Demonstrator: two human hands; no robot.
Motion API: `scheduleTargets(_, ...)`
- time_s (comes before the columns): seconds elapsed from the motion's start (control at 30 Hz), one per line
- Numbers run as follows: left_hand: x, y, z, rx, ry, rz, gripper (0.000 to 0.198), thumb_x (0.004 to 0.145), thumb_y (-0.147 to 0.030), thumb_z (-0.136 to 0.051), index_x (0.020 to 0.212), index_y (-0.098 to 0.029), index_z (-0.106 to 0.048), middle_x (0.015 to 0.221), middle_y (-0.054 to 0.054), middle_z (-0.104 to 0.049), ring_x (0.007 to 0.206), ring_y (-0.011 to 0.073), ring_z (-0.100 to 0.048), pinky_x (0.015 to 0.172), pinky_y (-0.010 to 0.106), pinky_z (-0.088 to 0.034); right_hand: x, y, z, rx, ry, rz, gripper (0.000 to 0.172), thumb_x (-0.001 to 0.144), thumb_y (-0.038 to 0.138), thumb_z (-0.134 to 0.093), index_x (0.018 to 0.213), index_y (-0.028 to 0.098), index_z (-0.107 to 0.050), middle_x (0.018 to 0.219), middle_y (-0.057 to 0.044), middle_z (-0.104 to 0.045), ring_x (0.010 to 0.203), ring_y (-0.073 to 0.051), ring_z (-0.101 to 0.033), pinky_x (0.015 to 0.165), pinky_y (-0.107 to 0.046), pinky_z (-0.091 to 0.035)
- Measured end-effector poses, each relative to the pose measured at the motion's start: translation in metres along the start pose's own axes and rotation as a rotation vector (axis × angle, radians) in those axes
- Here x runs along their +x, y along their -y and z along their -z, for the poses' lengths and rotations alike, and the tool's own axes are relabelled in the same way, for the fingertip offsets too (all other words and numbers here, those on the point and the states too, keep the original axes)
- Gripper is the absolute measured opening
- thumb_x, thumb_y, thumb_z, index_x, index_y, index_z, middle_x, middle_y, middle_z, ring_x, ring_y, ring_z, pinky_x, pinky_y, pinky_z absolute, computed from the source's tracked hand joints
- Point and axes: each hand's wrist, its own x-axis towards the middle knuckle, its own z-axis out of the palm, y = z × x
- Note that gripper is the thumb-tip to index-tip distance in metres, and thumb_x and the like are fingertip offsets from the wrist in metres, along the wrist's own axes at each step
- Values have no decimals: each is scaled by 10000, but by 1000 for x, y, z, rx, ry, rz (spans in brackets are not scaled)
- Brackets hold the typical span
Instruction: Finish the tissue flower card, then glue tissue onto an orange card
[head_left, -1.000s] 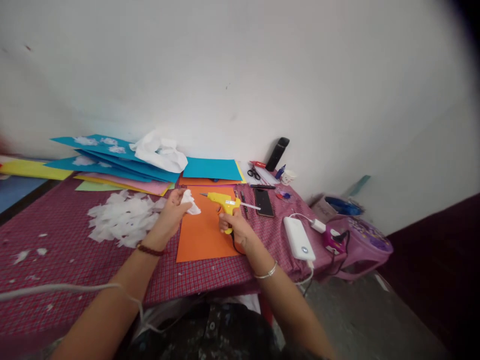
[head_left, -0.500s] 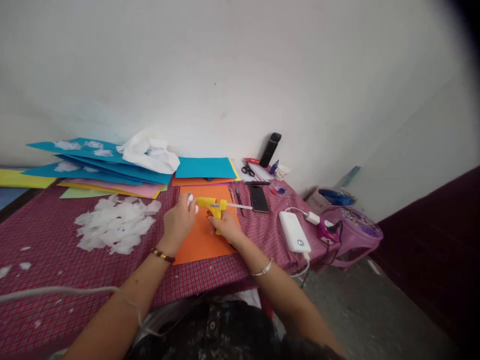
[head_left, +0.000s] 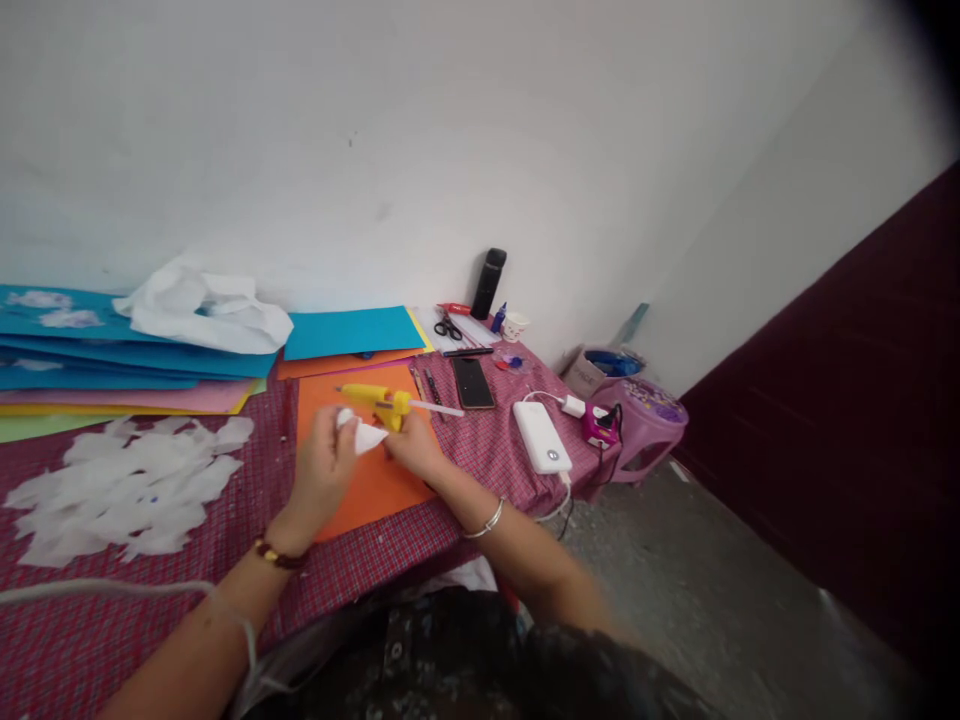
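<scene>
A yellow glue gun (head_left: 371, 394) with a clear glue stick out of its back is gripped in my right hand (head_left: 412, 446), its nozzle pointing left. My left hand (head_left: 324, 465) pinches a small white tissue piece (head_left: 366, 436), just below and in front of the gun's barrel. Beneath both hands lies a sheet of orange paper (head_left: 364, 495). To the left a loose heap of torn white tissue pieces (head_left: 131, 485) spreads over the checked tablecloth. My fingers hide part of the gun's handle.
Blue sheets (head_left: 97, 350) with white tufts are stacked at the left, under crumpled white tissue (head_left: 206, 310). Rightward lie a phone (head_left: 473, 383), scissors (head_left: 448, 326), pens, a white power bank (head_left: 541, 437) with cables and a paper cup (head_left: 515, 326). A purple stool (head_left: 649, 425) stands beyond the table edge.
My view has turned to the right, so the table's things sit further left. The tissue piece in my left hand has moved from near the nozzle to below the barrel.
</scene>
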Motion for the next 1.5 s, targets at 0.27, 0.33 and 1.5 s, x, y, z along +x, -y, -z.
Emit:
scheduleTargets(0.27,29,19,25,-780,49,559,225,721,-234,-746,738,-181,-528,617,-62,-520,438,59,-424,388,165,-356,-25,50,169,82,-277,-41,195,810,302,-563,981,212,-541,813,14,-632,660,-116,-623,646,-243,-537)
scheduleTargets(0.33,29,22,24,-821,45,590,289,625,-125,-795,779,-182,-557,664,-63,-564,484,62,-503,395,139,-389,-28,60,214,-222,-358,-57,291,865,255,-506,1148,203,-555,973,-35,-687,792,-147,-678,726,-275,-556)
scheduleTargets(1.5,19,7,32,-706,491,602,484,686,-191,-669,1152,-153,-542,541,-93,-502,398,42,-262,390,176,-165,11,30,8,-241,225,467,220,907,128,-534,1036,212,-691,1093,-96,-685,1016,-201,-649,935,-367,-506)
